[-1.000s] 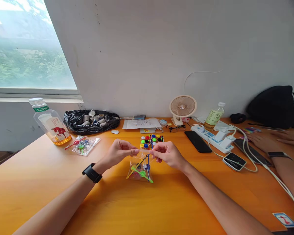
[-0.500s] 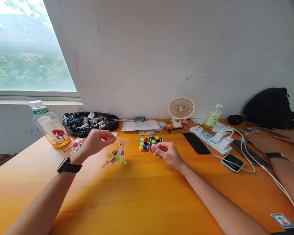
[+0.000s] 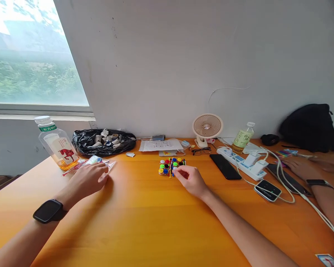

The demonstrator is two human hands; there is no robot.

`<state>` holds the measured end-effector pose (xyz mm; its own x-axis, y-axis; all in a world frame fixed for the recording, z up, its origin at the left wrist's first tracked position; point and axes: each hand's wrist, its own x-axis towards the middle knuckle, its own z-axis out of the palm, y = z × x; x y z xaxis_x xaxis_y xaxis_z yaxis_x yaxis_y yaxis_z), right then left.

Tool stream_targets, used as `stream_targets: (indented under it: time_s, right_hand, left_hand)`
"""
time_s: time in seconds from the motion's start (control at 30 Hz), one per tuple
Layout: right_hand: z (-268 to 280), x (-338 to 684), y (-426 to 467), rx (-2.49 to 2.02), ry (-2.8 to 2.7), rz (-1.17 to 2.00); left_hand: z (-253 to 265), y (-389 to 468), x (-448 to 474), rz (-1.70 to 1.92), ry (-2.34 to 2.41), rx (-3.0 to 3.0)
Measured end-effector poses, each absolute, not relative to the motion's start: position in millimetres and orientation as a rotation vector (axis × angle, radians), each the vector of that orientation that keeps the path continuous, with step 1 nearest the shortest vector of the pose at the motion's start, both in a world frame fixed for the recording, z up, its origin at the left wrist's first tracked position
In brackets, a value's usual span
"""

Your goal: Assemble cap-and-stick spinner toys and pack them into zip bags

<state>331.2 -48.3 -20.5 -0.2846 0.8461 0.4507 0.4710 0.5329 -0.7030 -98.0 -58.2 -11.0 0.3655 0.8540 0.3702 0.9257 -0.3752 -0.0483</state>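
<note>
My left hand [image 3: 86,180] lies over clear plastic bags of small coloured parts [image 3: 94,160] at the table's left. Its fingers stretch forward with the thumb apart, and a bag's corner shows past the fingertips. Beyond my right hand [image 3: 191,181] is a cluster of round coloured pieces [image 3: 164,170] in yellow, green, blue, red, black and white, with thin coloured sticks across it. The right thumb and forefinger are pinched together at the cluster's near right edge, by a white piece. What they hold, if anything, is hidden.
A large bottle [image 3: 58,148] and a black plastic bag [image 3: 104,142] stand at the left. Papers [image 3: 161,144], glasses [image 3: 200,150] and a fan [image 3: 207,126] line the wall. At right are a phone [image 3: 225,167], power strip [image 3: 241,163], cables and another person's hands [image 3: 297,167].
My left hand has carried the clear bag of coloured parts leftward and down onto the other bag, and its fingers have spread. My right hand stays pinched near the cluster.
</note>
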Motion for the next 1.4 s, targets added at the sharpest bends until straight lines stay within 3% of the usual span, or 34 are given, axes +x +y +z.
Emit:
stream_targets:
  time_s: [0.3,0.57,0.83,1.17,1.4]
  right_hand:
    - [-32.2,320.2,-46.8,-1.338,-2.056,0.092]
    - [-37.8,303.9,-46.9,-1.416,-2.051,-0.062]
    - [-34.0,307.2,-47.8,-1.374,-2.008,0.053]
    - [-35.9,313.8,-42.8,-1.35,-1.954,0.185]
    - [-38.3,315.3,-45.5,-1.311,-1.987,0.185]
  left_hand:
    - [-7.7,-67.4,-5.0,-0.596,-1.398,-2.65]
    - [-35.9,-7.7,63.8,-0.861,-1.396,-2.804]
    - [-37.7,20.2,81.9,-0.994,-1.208,-2.931]
    - [-43.4,21.5,81.8,-1.192,-1.588,-2.834]
    - [-42.9,20.2,84.8,-1.171,-1.562,-2.92]
